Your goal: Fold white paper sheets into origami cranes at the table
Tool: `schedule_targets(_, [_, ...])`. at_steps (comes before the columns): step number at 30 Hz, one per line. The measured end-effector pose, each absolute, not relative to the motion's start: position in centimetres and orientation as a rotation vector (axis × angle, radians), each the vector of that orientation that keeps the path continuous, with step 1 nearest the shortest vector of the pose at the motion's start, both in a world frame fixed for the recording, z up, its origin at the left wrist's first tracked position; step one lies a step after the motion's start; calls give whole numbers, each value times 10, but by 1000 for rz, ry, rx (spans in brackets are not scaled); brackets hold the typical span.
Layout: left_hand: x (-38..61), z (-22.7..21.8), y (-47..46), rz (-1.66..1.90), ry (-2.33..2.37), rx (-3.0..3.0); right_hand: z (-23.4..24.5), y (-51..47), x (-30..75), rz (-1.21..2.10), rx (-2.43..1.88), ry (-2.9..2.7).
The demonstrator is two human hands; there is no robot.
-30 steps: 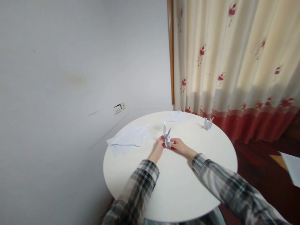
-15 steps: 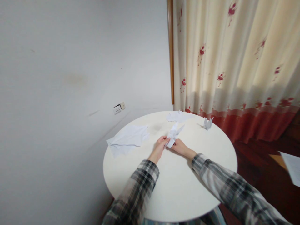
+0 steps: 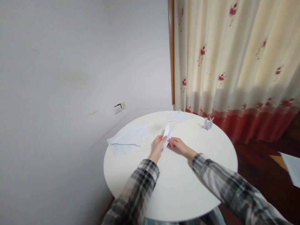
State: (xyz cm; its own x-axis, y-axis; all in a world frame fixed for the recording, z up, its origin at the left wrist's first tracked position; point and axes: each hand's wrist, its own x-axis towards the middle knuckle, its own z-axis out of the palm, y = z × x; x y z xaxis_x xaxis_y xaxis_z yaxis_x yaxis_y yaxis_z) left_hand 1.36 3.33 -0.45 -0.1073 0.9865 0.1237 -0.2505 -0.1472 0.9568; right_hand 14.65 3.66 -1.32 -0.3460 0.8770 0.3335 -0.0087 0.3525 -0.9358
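Both my hands meet near the middle of a round white table (image 3: 178, 193) and pinch a small folded white paper figure (image 3: 167, 134). My left hand (image 3: 158, 144) grips its lower left side with curled fingers. My right hand (image 3: 177, 144) holds its lower right edge between thumb and fingers. The paper's pointed end rises up and away from me. Plaid sleeves cover both my forearms.
A stack of loose white sheets (image 3: 128, 139) lies at the table's left edge. A crumpled sheet (image 3: 176, 117) rests at the far edge, and a small folded paper bird (image 3: 208, 123) stands at the far right. A flowered curtain (image 3: 236, 62) hangs behind; a grey wall stands to the left.
The paper figure was upright, then tilted right with its flaps spread. Now it is narrower and turned to point away, with both hands shifted slightly on it.
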Motion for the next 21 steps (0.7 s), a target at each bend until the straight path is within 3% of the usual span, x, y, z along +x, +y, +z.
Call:
schedule_targets(10, [18, -1, 25, 1233, 914, 1288, -17, 54, 154, 1253, -873, -1066])
schedule_targets(21, [14, -4, 29, 1404, 919, 1193, -17, 47, 146, 1493, -759, -1235])
